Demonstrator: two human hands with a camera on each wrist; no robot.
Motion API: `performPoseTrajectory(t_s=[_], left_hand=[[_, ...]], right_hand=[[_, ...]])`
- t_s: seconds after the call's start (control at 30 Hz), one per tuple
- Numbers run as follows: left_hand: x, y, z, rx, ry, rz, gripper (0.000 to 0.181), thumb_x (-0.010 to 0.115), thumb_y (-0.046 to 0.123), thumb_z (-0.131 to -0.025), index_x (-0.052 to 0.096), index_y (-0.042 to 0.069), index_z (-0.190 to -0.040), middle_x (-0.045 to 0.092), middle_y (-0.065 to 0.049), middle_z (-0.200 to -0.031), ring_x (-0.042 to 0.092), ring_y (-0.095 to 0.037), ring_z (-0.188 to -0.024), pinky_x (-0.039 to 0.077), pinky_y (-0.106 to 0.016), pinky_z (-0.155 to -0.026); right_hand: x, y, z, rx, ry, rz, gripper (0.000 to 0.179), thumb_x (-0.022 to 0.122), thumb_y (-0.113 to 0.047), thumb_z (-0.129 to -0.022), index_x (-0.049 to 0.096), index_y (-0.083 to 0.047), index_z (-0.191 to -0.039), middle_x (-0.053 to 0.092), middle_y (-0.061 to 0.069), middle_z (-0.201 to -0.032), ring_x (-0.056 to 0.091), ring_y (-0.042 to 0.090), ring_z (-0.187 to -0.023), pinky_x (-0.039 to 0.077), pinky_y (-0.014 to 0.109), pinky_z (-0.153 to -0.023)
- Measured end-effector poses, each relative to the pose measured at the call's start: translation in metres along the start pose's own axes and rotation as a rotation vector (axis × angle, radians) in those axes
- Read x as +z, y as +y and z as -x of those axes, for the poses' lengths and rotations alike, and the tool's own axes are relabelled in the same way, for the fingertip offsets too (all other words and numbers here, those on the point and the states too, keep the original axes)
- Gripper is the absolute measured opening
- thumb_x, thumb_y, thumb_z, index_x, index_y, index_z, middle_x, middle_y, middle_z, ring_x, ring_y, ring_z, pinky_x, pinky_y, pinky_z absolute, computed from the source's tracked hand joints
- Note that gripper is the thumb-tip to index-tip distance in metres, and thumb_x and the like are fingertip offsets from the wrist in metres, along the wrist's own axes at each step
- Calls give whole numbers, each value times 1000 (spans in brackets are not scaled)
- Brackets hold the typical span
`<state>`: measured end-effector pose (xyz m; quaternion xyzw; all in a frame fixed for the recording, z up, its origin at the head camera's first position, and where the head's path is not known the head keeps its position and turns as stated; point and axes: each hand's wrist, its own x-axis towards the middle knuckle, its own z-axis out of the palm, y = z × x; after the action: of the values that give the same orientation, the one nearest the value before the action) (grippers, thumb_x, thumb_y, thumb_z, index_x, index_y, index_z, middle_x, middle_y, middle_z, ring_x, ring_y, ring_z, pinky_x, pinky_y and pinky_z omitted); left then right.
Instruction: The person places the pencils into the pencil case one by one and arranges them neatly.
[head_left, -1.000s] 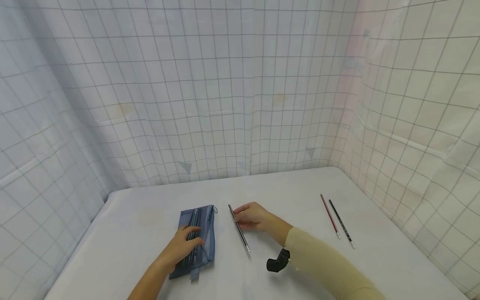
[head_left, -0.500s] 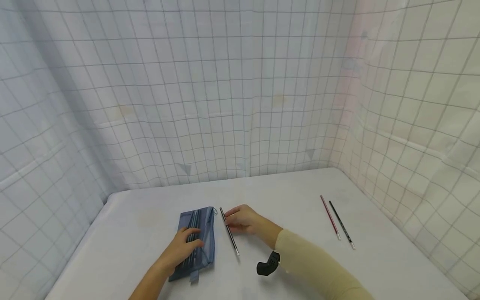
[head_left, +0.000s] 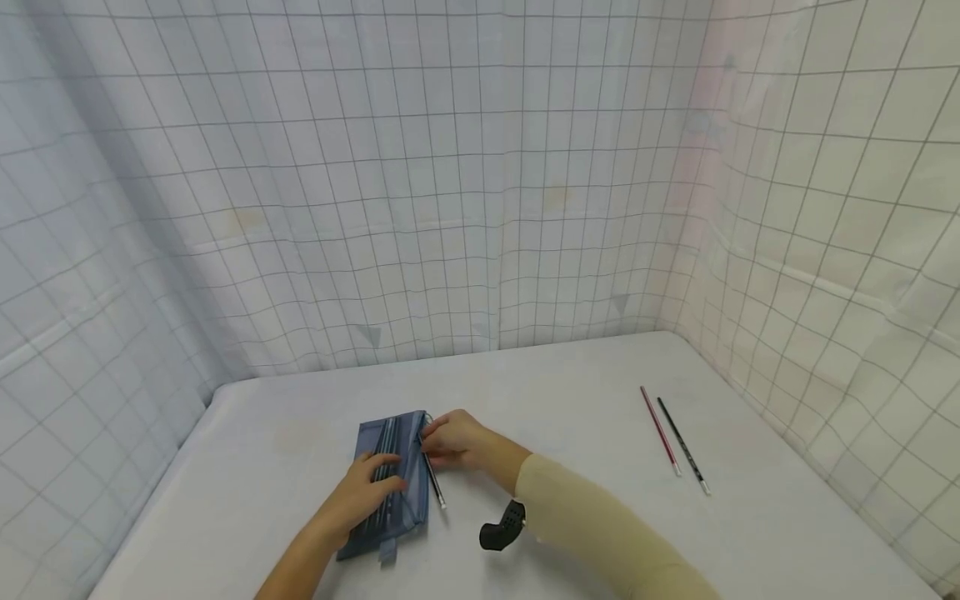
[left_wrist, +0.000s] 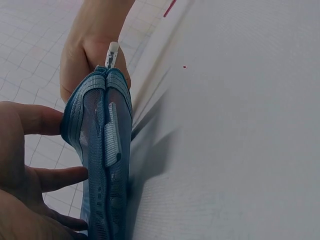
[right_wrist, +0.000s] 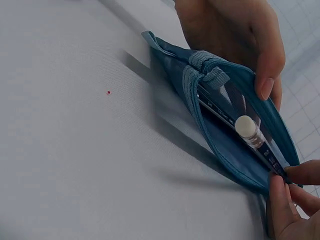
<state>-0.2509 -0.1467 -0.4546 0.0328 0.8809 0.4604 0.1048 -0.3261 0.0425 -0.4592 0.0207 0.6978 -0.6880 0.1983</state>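
Note:
A blue mesh zip pencil case (head_left: 414, 487) lies on the white table, with several pencils (head_left: 387, 437) showing through its side. My left hand (head_left: 358, 498) rests on it with spread fingers; the left wrist view shows the fingertips touching its side. My right hand (head_left: 459, 442) pinches a dark pencil (head_left: 436, 483) at the case's right edge. In the right wrist view the zip gapes wide, and the pencil's white eraser (right_wrist: 246, 126) points up at the opening. Another pencil (right_wrist: 215, 107) lies inside. The held pencil's far end is hidden by the right hand.
On the right of the table (head_left: 570, 392) lie a red pencil (head_left: 661, 432) and a black pencil (head_left: 684, 446), side by side. A black wrist device (head_left: 502, 527) hangs under the right sleeve. Grid-patterned curtains (head_left: 450, 208) stand around the back and sides.
My right hand has moved left with the dark pencil, from beside the case to its open edge. The left hand has stayed on the case.

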Motion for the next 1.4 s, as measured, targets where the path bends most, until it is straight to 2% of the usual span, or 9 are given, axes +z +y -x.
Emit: performPoseTrajectory(t_s=[0.2,0.4,0.5,0.63,0.73,0.9,1.13,1.4], left_hand=[[0,-1,0,0,-17,25,59,68,26,-93,55,-1,-144,7,-43,-161,4,-67,-144,9,-82,-106],[-1,-1,-2,-4,-14,26,61,68,27,-92,55,-1,-145,8,-42,-161,4,-66,-145,8,-81,-107],[-2,-1,-1,-2,-18,36,61,68,26,-92,54,-2,-145,7,-42,-161,3,-66,-145,8,-81,-108],[-3,0,0,-1,-27,54,62,68,25,-93,52,-3,-146,5,-42,-161,2,-66,-145,7,-81,-108],[-3,0,0,-4,-26,57,62,68,25,-93,52,-3,-146,5,-42,-162,1,-66,-145,6,-82,-107],[-3,0,-1,-7,-17,39,60,68,25,-93,54,-2,-144,6,-41,-162,2,-66,-145,6,-82,-107],[0,0,0,-10,-7,12,59,68,26,-94,55,-2,-144,7,-41,-162,4,-66,-145,8,-82,-107],[2,1,1,-3,3,5,59,68,25,-93,54,-3,-144,7,-42,-161,5,-67,-144,9,-82,-107]], right_hand=[[11,0,-5,-30,57,3,26,70,14,-85,69,4,-109,68,12,-96,67,20,-77,59,30,-64],[19,1,-7,-56,116,20,29,69,14,-84,67,4,-111,66,11,-94,65,18,-68,59,27,-58],[25,0,-5,-73,139,38,33,68,14,-84,66,6,-116,64,11,-97,66,20,-71,60,29,-61],[28,-1,-2,-58,91,-12,40,66,13,-89,61,11,-129,64,14,-101,69,26,-84,62,36,-71],[24,-1,-2,-24,48,-68,42,64,11,-92,58,11,-134,64,16,-100,69,28,-88,62,40,-75],[14,-1,-1,-17,21,-84,39,66,11,-91,63,7,-129,68,16,-96,71,27,-86,62,40,-75],[-4,-3,3,-6,-9,-40,34,70,5,-91,69,1,-125,70,13,-104,71,24,-92,62,38,-75],[-25,-11,15,-16,-35,70,37,75,-1,-91,70,0,-127,69,11,-112,72,26,-95,62,38,-71]])
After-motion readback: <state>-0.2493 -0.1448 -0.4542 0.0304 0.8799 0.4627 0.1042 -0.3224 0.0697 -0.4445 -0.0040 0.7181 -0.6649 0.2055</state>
